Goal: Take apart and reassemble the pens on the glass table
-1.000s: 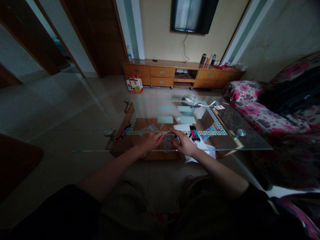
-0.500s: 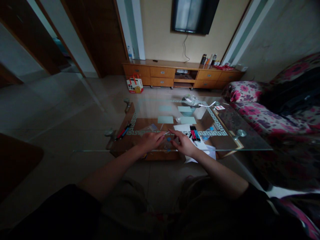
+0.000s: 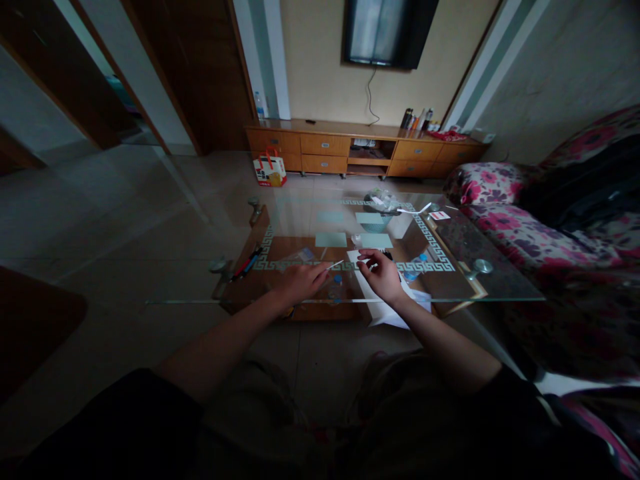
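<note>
Over the near part of the glass table (image 3: 320, 288), my left hand (image 3: 303, 280) is closed on a thin white stick (image 3: 335, 265) that looks like a pen refill. The stick's free end points right, toward my other hand. My right hand (image 3: 381, 275) hovers a little apart from it, fingers bent, with a gap between thumb and forefinger and nothing visible in it. Beneath that hand are white paper sheets (image 3: 373, 297) and pens, which it mostly hides. At the table's left lie several pens (image 3: 246, 264) in red, blue and black.
A clear bottle with a blue cap (image 3: 414, 268) shows at the right, and another bottle (image 3: 337, 288) between my hands. Toward the table's far side is a basket (image 3: 383, 223) with clear plastic in it. A flowered sofa (image 3: 520, 213) borders the right; a TV cabinet (image 3: 325, 144) stands beyond.
My right hand has moved away from the white stick to the right, over the pens, and now covers them. My left hand has stayed in place with the stick.
</note>
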`<state>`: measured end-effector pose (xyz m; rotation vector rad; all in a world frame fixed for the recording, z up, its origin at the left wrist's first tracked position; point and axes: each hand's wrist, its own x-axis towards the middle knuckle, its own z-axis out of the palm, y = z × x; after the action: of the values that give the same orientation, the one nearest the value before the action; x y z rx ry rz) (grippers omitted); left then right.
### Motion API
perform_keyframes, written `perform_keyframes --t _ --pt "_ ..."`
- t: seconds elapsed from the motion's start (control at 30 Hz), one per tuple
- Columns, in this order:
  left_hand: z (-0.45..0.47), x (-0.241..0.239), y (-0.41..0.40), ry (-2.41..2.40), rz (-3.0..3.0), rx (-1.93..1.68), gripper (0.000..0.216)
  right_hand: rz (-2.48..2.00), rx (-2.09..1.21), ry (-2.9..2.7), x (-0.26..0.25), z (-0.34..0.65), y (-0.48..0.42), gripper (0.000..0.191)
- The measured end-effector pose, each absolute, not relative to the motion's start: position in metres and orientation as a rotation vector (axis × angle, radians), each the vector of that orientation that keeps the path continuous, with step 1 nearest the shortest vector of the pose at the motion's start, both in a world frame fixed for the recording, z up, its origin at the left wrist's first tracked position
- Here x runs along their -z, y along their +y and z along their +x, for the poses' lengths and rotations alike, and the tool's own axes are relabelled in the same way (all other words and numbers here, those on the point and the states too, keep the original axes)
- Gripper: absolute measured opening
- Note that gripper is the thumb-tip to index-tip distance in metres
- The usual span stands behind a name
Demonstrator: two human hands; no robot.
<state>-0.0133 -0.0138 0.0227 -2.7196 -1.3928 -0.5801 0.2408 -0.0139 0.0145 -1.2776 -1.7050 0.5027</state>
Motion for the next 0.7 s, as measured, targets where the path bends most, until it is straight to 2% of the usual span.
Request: perform_keyframes --t 0.27,0.5,0.7 --pt "-0.014 -0.019 -0.013 -1.405 -2.737 0.572 0.036 -1.273 -0.454 -1.68 -0.022 0.243 -0.017 0.027" --pt "-0.015 -0.019 -0.013 -1.389 -2.747 0.606 0.036 -1.266 -0.502 -1.632 -0.019 0.24 -0.016 0.038" --pt "-0.016 -0.018 -0.013 -1.399 -2.736 0.575 0.037 -1.292 -0.36 -1.703 -0.028 0.26 -0.011 0.033"
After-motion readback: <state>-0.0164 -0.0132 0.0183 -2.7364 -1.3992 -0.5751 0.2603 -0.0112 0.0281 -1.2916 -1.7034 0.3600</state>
